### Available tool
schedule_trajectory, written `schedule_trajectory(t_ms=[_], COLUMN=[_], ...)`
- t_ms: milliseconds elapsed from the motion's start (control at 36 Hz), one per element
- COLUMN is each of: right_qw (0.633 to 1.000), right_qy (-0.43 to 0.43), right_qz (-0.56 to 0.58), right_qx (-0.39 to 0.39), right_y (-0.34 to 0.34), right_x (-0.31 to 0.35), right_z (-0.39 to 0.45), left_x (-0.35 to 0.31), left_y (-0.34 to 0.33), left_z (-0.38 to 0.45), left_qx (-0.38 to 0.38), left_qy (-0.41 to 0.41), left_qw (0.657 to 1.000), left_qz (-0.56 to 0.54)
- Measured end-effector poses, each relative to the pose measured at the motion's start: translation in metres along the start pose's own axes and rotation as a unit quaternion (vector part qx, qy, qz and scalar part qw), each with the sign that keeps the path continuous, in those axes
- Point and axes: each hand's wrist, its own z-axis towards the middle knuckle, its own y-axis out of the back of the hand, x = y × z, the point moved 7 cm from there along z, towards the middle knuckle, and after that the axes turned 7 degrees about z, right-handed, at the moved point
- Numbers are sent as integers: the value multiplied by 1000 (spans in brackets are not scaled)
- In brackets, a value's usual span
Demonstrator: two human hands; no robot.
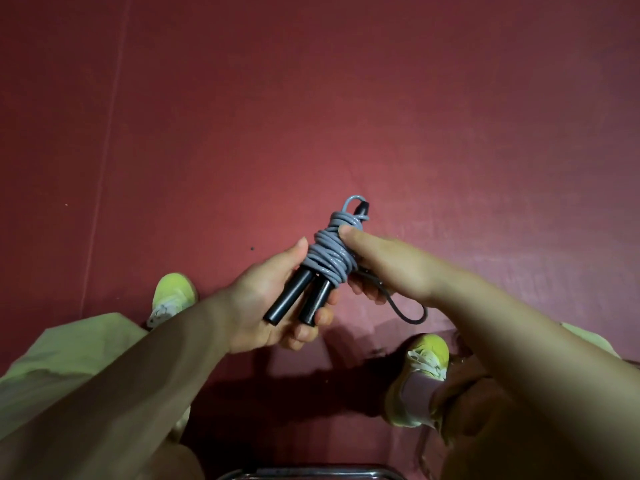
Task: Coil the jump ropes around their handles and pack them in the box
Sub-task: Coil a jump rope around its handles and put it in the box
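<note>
The two black handles (300, 295) are held side by side in the left hand (266, 303), whose fingers are curled under them and whose thumb lies along their outer side. Their long axis runs from about 7 o'clock, where the butt ends show, toward 1 o'clock, where one tip (362, 207) pokes out past the wraps. The grey rope (329, 256) is wound in many turns round the upper half of the handles, and a small grey loop stands at the 1 o'clock end.

The right hand (384, 265) is closed on the coil from the 3 o'clock side, the thumb pressed on top of the wraps and the fingers tucked beneath. A dark cord (405, 311) hangs in a loop below this hand toward 5 o'clock; whether it belongs to this rope or to another cannot be told.

The bundle is held in the air over the red floor (346, 98), between the two yellow shoes (175, 299). No box is seen in view, only a metal edge (304, 474) at 6 o'clock.

The winding looks nearly finished. The last tuck is judged to fall to the right hand, which is on the wraps, while the handles are steadied by the left.
</note>
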Motion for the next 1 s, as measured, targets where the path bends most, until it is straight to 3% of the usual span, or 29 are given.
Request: schedule_trajectory(t_ms=[139,444,639,806,1000], right_qw=[999,998,999,999,993], right_qy=[-34,-42,-21,5,5], right_qz=[-32,-32,3,18,45], right_qx=[-1,39,39,32,110], right_y=[-1,10,10,8,5], right_x=[-9,-12,-6,-3,4], right_z=[3,1,-1,-1,-9], left_x=[1,-13,-18,-14,-23], left_y=[17,36,31,22,25], left_z=[4,-1,-1,6,1], left_qx=[-122,-183,-155,-142,-152], left_qy=[-16,-84,-143,-156,-194], left_qw=[987,921,937,973,969], left_qz=[104,332,277,97,30])
